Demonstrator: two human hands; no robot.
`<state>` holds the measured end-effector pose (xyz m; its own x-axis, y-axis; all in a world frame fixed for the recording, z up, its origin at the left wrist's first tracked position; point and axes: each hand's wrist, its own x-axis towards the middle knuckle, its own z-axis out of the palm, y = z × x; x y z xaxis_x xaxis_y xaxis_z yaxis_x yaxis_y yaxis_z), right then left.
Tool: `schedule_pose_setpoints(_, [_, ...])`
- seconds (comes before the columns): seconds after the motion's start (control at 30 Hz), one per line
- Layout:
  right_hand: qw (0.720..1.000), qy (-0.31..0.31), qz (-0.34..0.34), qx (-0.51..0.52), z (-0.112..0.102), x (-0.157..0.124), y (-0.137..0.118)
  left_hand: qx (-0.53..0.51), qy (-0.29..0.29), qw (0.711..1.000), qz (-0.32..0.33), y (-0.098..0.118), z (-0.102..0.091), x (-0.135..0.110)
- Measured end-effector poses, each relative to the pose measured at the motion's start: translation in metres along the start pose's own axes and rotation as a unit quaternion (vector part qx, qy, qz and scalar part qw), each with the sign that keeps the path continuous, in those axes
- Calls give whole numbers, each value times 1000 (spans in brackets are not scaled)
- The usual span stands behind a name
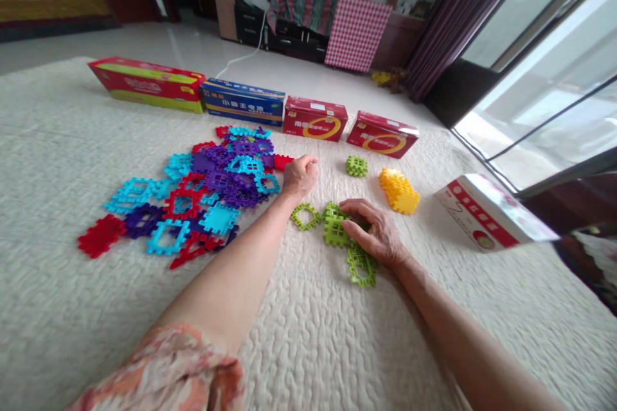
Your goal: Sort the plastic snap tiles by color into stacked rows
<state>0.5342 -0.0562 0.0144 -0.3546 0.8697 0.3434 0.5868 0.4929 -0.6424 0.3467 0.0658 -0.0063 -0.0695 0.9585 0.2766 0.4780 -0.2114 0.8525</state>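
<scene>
Beside the right edge of a mixed heap of plastic building tiles, my left hand (301,176) is closed like a fist. Its fingertips are turned away, so I cannot see what, if anything, they hold. A red tile (282,162) shows just behind it. My right hand (373,231) bends its thumb and fingers around the edge of a green building tile (336,231) with square window holes. Another green tile (361,266) lies below that hand. A green frame-shaped tile (305,216) with a large opening rests between the hands.
Purple tiles (219,170), blue tiles (219,218) and red tiles (101,236) spread at left. A green stack (357,166) and a yellow row (399,191) lie at right. Behind stand a red-green box (149,87), a blue box (243,103) and two red boxes (315,119); a white box (491,212) stands right.
</scene>
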Motion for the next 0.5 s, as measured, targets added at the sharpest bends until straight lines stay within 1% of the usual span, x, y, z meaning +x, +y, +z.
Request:
schedule_pose_setpoints(0.3, [1000,8,-16,3,1,1,3,6,-11,1000,-3,1,0,0])
schedule_pose_setpoints(0.5, [1000,0,-9,3,-1,-1,3,8,-9,1000,-4,0,1,1])
